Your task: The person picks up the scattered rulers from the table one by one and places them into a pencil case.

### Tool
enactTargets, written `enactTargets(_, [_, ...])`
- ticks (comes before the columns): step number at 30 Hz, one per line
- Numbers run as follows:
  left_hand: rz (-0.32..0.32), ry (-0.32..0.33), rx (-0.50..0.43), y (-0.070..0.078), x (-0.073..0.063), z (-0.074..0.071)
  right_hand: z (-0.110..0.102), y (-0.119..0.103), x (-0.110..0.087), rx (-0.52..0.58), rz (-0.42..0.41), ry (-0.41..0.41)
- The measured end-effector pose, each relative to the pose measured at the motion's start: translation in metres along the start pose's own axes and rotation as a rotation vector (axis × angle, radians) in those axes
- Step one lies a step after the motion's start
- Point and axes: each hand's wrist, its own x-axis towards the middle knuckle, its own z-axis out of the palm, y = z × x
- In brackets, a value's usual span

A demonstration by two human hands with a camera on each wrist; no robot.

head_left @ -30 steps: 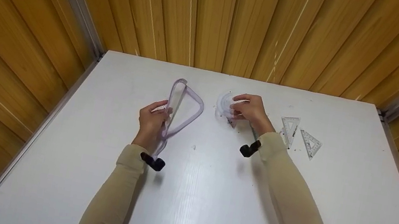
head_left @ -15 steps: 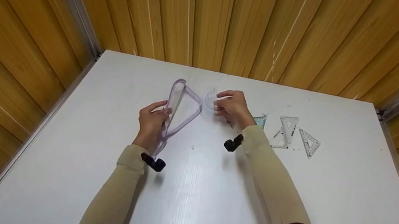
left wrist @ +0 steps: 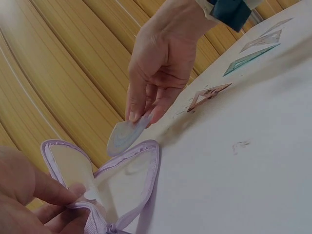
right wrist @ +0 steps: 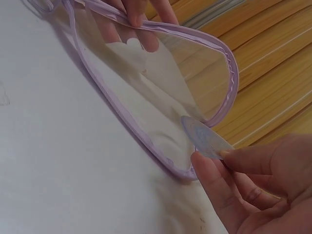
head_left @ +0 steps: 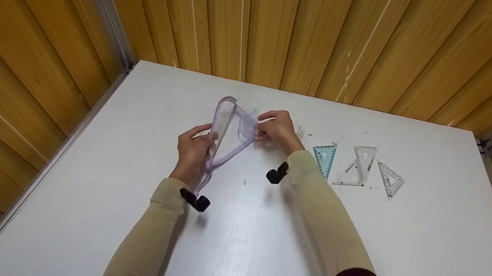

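I have the left hand (head_left: 193, 152) pinching an open clear pouch (right wrist: 122, 116) near twelve o'clock; the right hand (head_left: 277, 130) pinches a protractor (right wrist: 207, 139) at the pouch's two-o'clock rim, whether inside I cannot tell.

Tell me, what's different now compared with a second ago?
The right hand has moved left, carrying the protractor up to the open purple-edged pouch. That uncovered the blue set square, which the arm mostly hid. Nothing was visibly let go. The left hand keeps its grip on the pouch, and the clear set squares lie as before.
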Motion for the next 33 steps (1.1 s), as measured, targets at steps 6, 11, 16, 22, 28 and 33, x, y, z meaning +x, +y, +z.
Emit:
enactTargets(6, [-0.02,0.003,-0.009,-0.001,0.0,0.001,0.015,-0.005,0.006,-0.03,-0.024,0.003])
enactTargets(11, [-0.01,-0.005,-0.033,0.0,0.0,0.001,0.024,-0.007,0.01,-0.059,-0.046,0.027])
enactTargets(16, [-0.014,0.007,-0.033,0.0,0.0,0.002,0.031,-0.005,0.015,-0.044,-0.011,0.008])
enactTargets(22, [-0.03,-0.001,-0.041,0.0,-0.001,0.002,0.038,-0.004,0.017,-0.045,0.001,0.002])
enactTargets(28, [-0.046,-0.007,-0.049,0.001,-0.002,0.0,0.044,-0.005,0.018,-0.019,0.013,-0.009])
enactTargets(33, [-0.048,0.002,-0.054,0.0,-0.001,-0.001,0.048,0.0,0.017,-0.01,0.017,-0.016])
